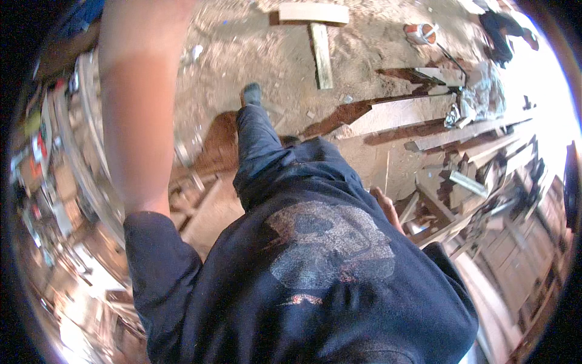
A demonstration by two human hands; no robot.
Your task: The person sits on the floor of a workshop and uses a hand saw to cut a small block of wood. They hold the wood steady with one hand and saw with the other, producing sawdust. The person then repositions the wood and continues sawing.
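Note:
My left forearm [142,121] stretches up past the upper edge at the left, so my left hand is out of sight. Low by my right hip, part of my right hand [382,199] shows beyond the dark shirt [327,255]. Its fingers are too small and blurred to make out. A thin pale strip [387,170] rises just above that hand; whether the two touch I cannot tell. Long boards [394,115] lie on the ground ahead of it, with a frame of wooden pieces [433,209] close on its right.
On the dirt floor ahead, a short board [313,12] lies across the end of a narrow plank [321,57]. An orange bucket [420,34] stands farther right, near another person [500,33]. Scrap wood [509,206] is heaped at the right; clutter [60,170] fills the left side.

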